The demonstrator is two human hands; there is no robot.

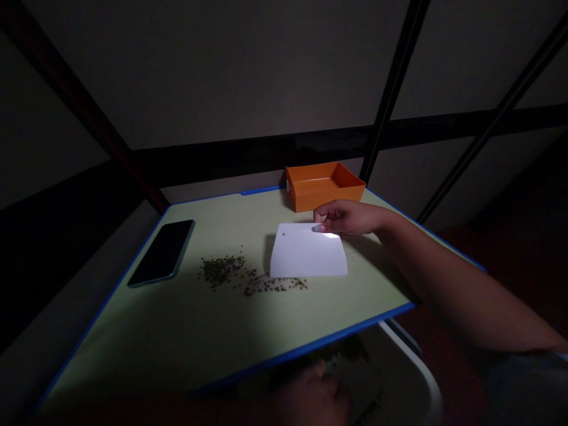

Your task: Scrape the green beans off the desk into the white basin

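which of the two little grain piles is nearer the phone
The left pile, mostly dark, to the right of the phone. The paler right pile lies farther off, along the lower edge of the white sheet in the right hand.

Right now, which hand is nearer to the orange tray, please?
Right. The right hand is just in front of the orange tray; the left hand is farther, below the tabletop's near edge.
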